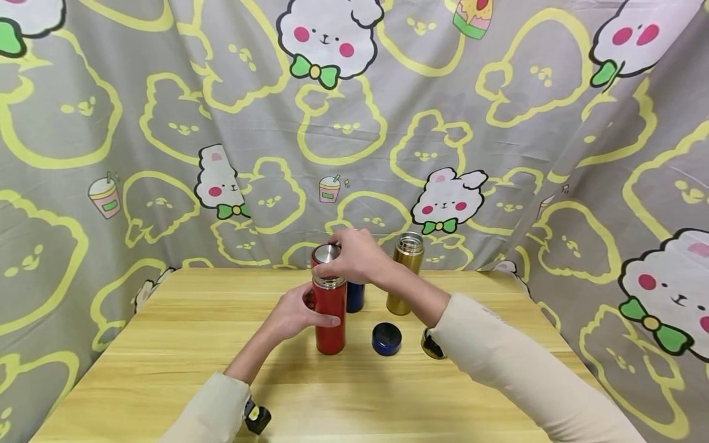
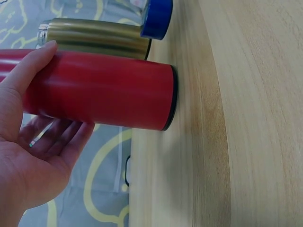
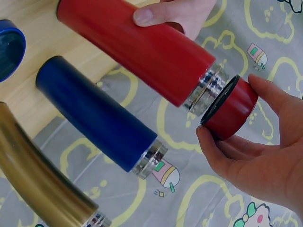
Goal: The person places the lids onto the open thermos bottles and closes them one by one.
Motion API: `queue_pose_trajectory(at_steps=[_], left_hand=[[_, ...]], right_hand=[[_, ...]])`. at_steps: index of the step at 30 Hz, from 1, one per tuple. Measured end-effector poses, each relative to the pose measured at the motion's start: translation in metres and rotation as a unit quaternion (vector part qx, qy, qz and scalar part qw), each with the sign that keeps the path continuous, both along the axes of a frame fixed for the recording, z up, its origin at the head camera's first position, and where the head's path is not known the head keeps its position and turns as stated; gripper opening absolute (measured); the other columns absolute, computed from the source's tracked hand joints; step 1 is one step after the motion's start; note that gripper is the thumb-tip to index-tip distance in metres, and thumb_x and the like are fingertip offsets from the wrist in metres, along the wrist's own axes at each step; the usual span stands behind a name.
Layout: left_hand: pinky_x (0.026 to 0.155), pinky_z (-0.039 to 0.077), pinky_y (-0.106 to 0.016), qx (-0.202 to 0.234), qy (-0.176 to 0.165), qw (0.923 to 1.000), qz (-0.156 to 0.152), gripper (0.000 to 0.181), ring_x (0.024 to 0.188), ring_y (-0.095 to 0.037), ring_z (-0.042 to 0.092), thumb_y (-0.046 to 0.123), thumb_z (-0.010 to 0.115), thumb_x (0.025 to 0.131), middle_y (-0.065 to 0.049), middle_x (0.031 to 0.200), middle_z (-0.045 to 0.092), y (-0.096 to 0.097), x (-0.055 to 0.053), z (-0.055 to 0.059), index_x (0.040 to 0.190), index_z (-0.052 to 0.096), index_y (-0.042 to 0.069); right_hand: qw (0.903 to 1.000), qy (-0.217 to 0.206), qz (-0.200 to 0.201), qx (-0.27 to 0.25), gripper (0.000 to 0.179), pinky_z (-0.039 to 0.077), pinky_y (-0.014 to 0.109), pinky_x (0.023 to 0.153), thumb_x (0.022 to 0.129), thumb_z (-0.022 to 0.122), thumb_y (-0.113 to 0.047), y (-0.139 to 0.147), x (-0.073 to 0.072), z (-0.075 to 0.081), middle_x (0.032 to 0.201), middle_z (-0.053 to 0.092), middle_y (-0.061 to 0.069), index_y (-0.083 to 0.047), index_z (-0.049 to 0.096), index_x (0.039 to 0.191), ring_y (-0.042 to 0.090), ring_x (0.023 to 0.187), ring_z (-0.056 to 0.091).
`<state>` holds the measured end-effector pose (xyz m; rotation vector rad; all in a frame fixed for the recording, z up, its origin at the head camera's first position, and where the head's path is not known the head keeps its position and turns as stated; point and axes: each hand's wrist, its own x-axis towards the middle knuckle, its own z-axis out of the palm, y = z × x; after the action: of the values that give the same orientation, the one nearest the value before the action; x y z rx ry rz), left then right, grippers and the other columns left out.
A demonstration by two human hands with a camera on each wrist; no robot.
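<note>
A red thermos [image 1: 330, 317] stands upright on the table, and my left hand [image 1: 293, 312] grips its body with the thumb across the front. Its steel neck shows bare in the right wrist view. Just above that neck, my right hand [image 1: 357, 257] pinches the red lid [image 3: 232, 108] between thumb and fingers, tilted and slightly off the mouth. Behind the red one stands a blue thermos [image 3: 97, 113] without a lid. A gold thermos [image 1: 408, 271], also lidless, is to its right. The blue lid [image 1: 386, 339] and the gold lid [image 1: 431, 344] lie on the table in front.
The wooden table [image 1: 166, 344] ends at a patterned curtain [image 1: 354, 141] behind and at both sides. A small black object [image 1: 257, 418] is by the left sleeve at the near edge, partly covered by it.
</note>
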<state>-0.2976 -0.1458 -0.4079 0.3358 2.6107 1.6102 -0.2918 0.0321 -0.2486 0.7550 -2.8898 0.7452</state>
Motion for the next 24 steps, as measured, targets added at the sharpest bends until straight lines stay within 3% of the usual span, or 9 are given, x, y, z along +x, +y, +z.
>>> queue_pose_trajectory(at_steps=[15,24], left_hand=[[0.090,0.057,-0.040,-0.006,0.002,1.0000,-0.002,0.069,0.100,-0.016,0.069,0.039,0.093,0.070,0.001,0.112,0.073,0.0001,0.0014,0.0007,0.128,0.063,0.017],[0.088,0.057,-0.038,0.002,-0.002,1.0000,-0.001,0.068,0.098,-0.016,0.069,0.037,0.094,0.069,0.001,0.110,0.074,0.0007,0.0013,-0.0004,0.127,0.064,0.019]], right_hand=[[0.9999,0.003,0.002,0.012,0.052,0.052,0.024,0.064,0.080,0.082,-0.042,-0.0022,0.0009,-0.0047,0.097,0.072,0.003,-0.006,0.070,0.117,0.017,0.083,0.064],[0.9996,0.011,0.009,0.022,0.046,0.051,0.022,0.063,0.080,0.082,-0.040,-0.0014,0.0001,-0.0081,0.093,0.070,0.003,-0.006,0.071,0.109,0.018,0.084,0.063]])
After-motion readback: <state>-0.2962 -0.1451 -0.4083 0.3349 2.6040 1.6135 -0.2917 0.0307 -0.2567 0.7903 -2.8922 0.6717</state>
